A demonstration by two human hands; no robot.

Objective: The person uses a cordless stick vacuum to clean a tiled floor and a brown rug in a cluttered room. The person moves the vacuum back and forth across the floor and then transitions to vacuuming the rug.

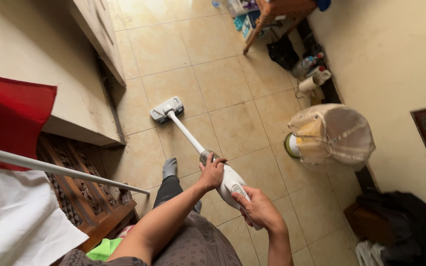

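Two hands, one vacuum.

1. Vacuum [208, 156]: one white stick type, running from centre frame toward 11 o'clock. Its head [166, 109] lies flat on the tiled floor [223, 83], just beside the foot of a step [94, 129]; the wand slants up to the body so the person can stand and push.
2. Left hand [212, 172]: curled over the top of the body where the wand joins, fingers wrapped down around it, apparently steadying and steering.
3. Right hand [258, 209]: at 5 o'clock of the left, closed around the rear handle, thumb lying along the casing near the button panel; it looks to carry the weight.
4. Foot [169, 167]: one in a grey sock, planted on the floor at 9 o'clock of the left hand.
5. Fan [331, 135]: one, wrapped in a clear cover, standing at 3 o'clock near the wall.
6. Flag [11, 162]: one, red and white, on a pale pole, at 9 o'clock over a carved wooden panel.
7. Clutter: bottles and a dark bag at 1 o'clock along the wall; count uncertain. Dark cloth heap at 4 o'clock.
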